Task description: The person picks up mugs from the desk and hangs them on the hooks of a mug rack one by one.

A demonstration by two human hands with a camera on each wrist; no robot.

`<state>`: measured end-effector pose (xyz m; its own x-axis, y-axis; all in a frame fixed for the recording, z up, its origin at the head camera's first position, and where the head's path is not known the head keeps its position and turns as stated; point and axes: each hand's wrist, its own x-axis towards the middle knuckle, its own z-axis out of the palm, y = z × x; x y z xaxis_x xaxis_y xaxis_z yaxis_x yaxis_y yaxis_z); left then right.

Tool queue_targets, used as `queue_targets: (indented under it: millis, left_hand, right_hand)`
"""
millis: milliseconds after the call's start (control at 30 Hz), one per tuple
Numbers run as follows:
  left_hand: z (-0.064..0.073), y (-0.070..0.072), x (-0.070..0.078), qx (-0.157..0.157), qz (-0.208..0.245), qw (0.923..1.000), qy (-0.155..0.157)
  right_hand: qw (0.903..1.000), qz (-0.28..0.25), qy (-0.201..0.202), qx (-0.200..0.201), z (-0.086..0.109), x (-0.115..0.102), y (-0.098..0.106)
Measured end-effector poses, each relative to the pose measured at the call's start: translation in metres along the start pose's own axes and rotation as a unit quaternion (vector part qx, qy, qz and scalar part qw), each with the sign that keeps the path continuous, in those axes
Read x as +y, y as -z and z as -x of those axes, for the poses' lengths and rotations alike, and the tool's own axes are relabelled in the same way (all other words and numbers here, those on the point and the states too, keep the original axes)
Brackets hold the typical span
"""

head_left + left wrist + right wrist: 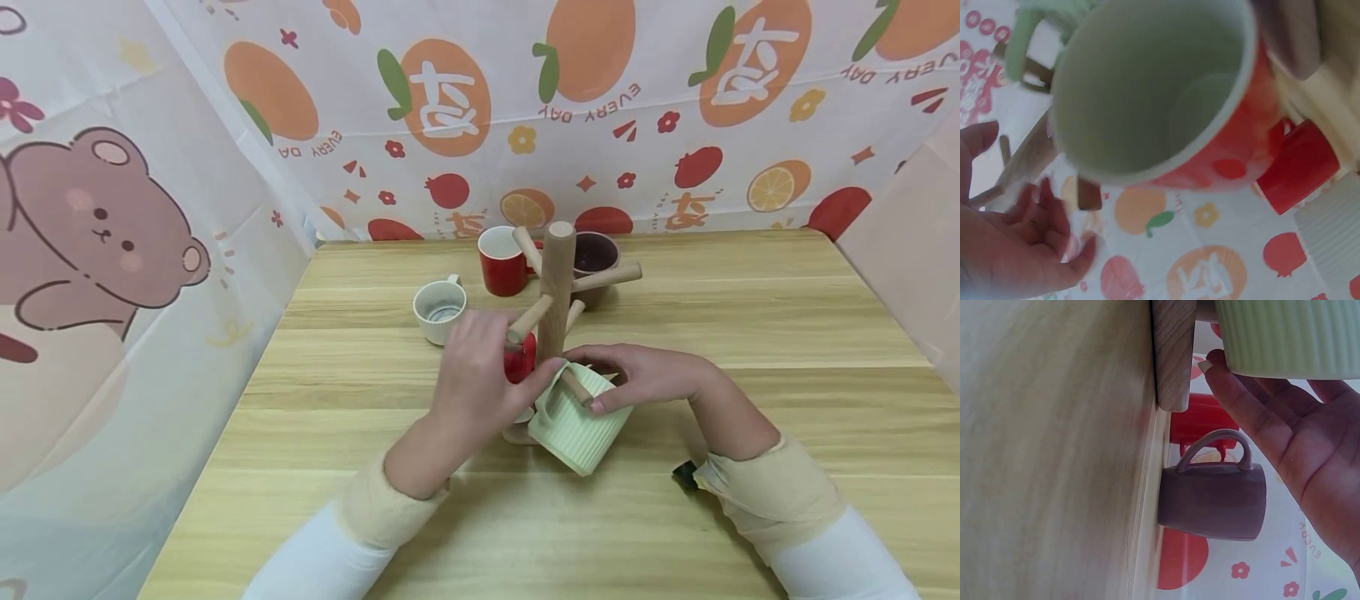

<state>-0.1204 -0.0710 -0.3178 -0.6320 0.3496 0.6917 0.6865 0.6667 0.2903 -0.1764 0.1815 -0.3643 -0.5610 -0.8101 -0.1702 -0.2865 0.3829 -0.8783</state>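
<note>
A light green ribbed mug (581, 425) hangs tilted from a peg of a wooden mug tree (557, 292), the peg running through its handle. My right hand (648, 375) holds the mug's right side, thumb near the peg's tip; in the right wrist view its fingers lie along the mug's edge. On the tree's left side my left hand (476, 375) is raised, its thumb overlapping the green mug's handle in the head view. In the left wrist view, that hand's fingers are loose and hold nothing. Beside it hangs a red mug with a pale inside (1229, 150), mostly hidden in the head view.
Behind the tree stand a red mug (504, 265) and a purple-brown mug (596, 254). A white ribbed mug (431, 321) stands to the left. Bare pegs (611, 277) stick out from the upper post. A patterned cloth (450, 167) backs the wooden table (300, 467).
</note>
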Motion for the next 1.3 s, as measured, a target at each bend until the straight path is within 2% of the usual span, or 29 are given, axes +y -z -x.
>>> queue_targets:
  millis: [67,167,233,300,600,767,867,967,1033,1100,1200,1300]
  left_hand:
    - [0.000,-0.007,-0.002,-0.020,0.012,0.9997,0.001]
    - [0.003,-0.015,0.000,-0.087,0.017,0.9959,0.019]
    - [0.006,-0.018,0.002,-0.125,0.006,0.9914,0.036]
    - [0.007,-0.020,0.004,-0.147,-0.006,0.9879,0.047]
    - [0.009,-0.023,0.005,-0.138,-0.026,0.9892,0.041]
    - [0.008,-0.025,0.005,-0.139,-0.042,0.9887,0.038]
    - [0.007,-0.026,0.006,-0.143,-0.041,0.9881,0.039]
    - [0.007,-0.026,0.008,-0.150,-0.037,0.9869,0.046]
    - [0.007,-0.026,0.008,-0.155,-0.035,0.9860,0.052]
    - [0.007,-0.026,0.008,-0.155,-0.037,0.9856,0.055]
    - [0.008,-0.026,0.008,-0.150,-0.042,0.9863,0.054]
    - [0.009,-0.026,0.007,-0.144,-0.046,0.9873,0.051]
  right_hand:
    - [1.0000,-0.002,-0.003,-0.001,0.000,0.000,0.000]
    - [0.9999,0.009,-0.009,0.002,0.000,-0.001,0.000]
    - [0.9998,0.017,-0.010,0.003,0.000,-0.001,0.000]
    - [0.9997,0.024,-0.009,0.004,0.000,-0.002,0.000]
    - [0.9997,0.025,-0.001,0.002,0.000,-0.001,0.000]
    - [0.9999,0.003,0.007,0.007,0.003,0.000,0.003]
    - [0.9991,-0.027,0.024,0.020,0.009,0.000,0.009]
    - [0.9956,-0.037,0.055,0.065,0.014,-0.003,0.016]
    - [0.9891,-0.035,0.084,0.116,0.017,-0.006,0.021]
    - [0.9764,-0.031,0.113,0.181,0.018,-0.010,0.024]
    - [0.9488,-0.059,0.169,0.261,0.014,-0.017,0.026]
    - [0.9215,-0.117,0.226,0.293,0.005,-0.026,0.026]
